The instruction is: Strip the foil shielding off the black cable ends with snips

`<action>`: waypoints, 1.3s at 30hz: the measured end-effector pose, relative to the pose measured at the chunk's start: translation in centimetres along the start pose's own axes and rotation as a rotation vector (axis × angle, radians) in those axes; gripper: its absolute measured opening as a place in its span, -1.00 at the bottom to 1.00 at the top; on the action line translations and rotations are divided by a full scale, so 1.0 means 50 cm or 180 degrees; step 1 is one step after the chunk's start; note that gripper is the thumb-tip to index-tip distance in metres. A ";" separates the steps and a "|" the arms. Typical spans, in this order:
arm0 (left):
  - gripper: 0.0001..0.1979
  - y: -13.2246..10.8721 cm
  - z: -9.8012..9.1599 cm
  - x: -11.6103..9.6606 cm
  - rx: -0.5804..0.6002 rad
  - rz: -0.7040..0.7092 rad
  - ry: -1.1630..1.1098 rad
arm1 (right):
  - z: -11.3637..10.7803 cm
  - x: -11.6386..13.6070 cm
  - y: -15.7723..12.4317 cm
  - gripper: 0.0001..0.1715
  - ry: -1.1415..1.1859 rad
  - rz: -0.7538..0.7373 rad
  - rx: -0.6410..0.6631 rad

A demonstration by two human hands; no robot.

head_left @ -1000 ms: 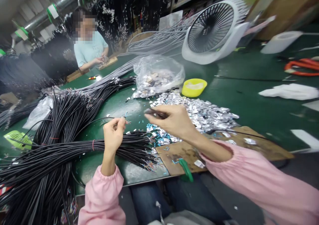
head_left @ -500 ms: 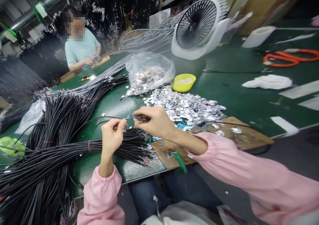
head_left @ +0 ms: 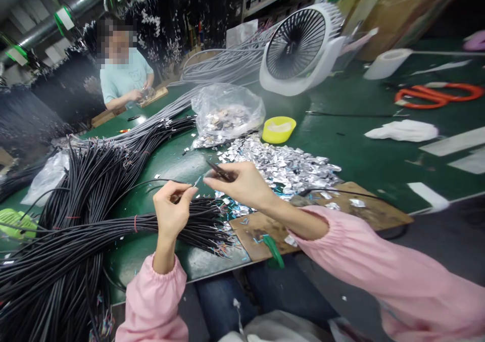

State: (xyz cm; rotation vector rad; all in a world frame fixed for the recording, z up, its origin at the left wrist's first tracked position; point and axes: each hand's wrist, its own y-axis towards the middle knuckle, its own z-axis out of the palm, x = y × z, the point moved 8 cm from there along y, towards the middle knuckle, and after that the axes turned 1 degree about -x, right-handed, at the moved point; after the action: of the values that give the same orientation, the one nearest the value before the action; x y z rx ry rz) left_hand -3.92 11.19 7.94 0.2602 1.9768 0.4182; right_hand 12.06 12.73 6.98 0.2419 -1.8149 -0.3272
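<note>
Near the middle, my left hand point(head_left: 173, 205) pinches the end of a black cable point(head_left: 151, 181), whose thin bluish wires stick out past the fingertips. Just to its right, my right hand point(head_left: 244, 183) is closed round a dark, pointed tool point(head_left: 220, 171) that looks like tweezers, its tip pointing up and left. A small gap separates the two hands. Below my left hand lies a tied bundle of black cables point(head_left: 125, 224), with stripped, coloured wire ends at its right. Behind my right hand spreads a pile of silvery foil pieces point(head_left: 280, 162).
A clear bag point(head_left: 229, 112) of scraps, a yellow dish point(head_left: 279, 130) and a white fan point(head_left: 299, 49) stand behind the pile. Orange-handled scissors point(head_left: 435, 97) lie at the right. A wooden board point(head_left: 265, 231) is at the front edge. A person point(head_left: 125, 79) works across the table.
My right hand has drawn slightly away from my left, and the tool tip now points up, clear of the wires. My left hand keeps its pinch on the cable.
</note>
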 end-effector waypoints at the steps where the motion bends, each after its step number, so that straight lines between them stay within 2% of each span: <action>1: -0.88 -0.002 0.000 -0.004 -0.0059 0.0083 0.0070 | 0.012 0.000 -0.003 -0.69 0.0112 0.0049 0.0191; 3: -0.88 -0.007 0.002 -0.015 -0.0142 0.0290 0.0230 | 0.023 0.001 -0.007 -0.65 0.0245 0.0099 0.0353; 7: -0.86 -0.008 0.009 -0.023 -0.0097 0.0480 0.0418 | 0.016 0.009 -0.008 -0.69 0.0137 -0.0043 0.0227; 9: -0.88 -0.003 0.012 -0.009 0.0113 0.0258 0.0359 | 0.014 0.019 -0.009 -0.74 0.0037 -0.0192 0.0180; 12: -0.86 -0.001 0.028 0.021 0.0788 -0.0293 0.0123 | 0.013 0.027 -0.010 -0.81 0.0139 -0.0189 0.0095; 14: -0.80 -0.002 0.032 0.029 0.1049 -0.0515 -0.0057 | 0.018 0.014 -0.010 -0.86 0.0485 0.0148 0.0127; 15: -0.79 -0.001 0.028 0.026 0.1036 -0.0507 -0.0139 | 0.026 0.001 -0.010 -0.86 0.0772 0.0453 0.0231; 18: -0.83 0.004 0.012 0.001 0.0703 -0.0140 -0.0264 | 0.066 -0.031 -0.023 -0.81 0.1652 0.1383 0.0792; 21: -0.84 -0.001 0.007 -0.022 0.0488 0.0281 -0.0061 | 0.080 -0.035 -0.029 -0.76 0.1919 0.1647 0.1046; 24: -0.84 -0.010 0.002 -0.044 0.0207 0.0746 0.0332 | 0.070 -0.026 -0.026 -0.63 0.1696 0.1389 0.0977; 28: -0.85 -0.025 -0.010 -0.066 -0.0196 0.1163 0.0682 | 0.049 0.000 -0.018 -0.58 0.0923 0.0427 0.0754; 33: -0.86 -0.041 -0.031 -0.075 -0.0682 0.1131 0.0846 | 0.015 0.016 -0.020 -0.60 0.0199 -0.0404 0.0170; 36: -0.88 -0.047 -0.035 -0.076 -0.0789 0.1059 0.0867 | 0.015 0.034 -0.025 -0.68 0.0033 -0.0691 0.0285; 39: -0.88 -0.050 -0.036 -0.079 -0.0822 0.1065 0.0915 | 0.022 0.043 -0.028 -0.69 0.0077 -0.0702 0.0518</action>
State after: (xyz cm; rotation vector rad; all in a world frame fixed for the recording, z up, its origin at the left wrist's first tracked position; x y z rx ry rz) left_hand -3.87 7.14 10.88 0.3842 2.1335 0.9646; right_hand 10.40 10.80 8.18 0.5603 -1.7959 -0.3292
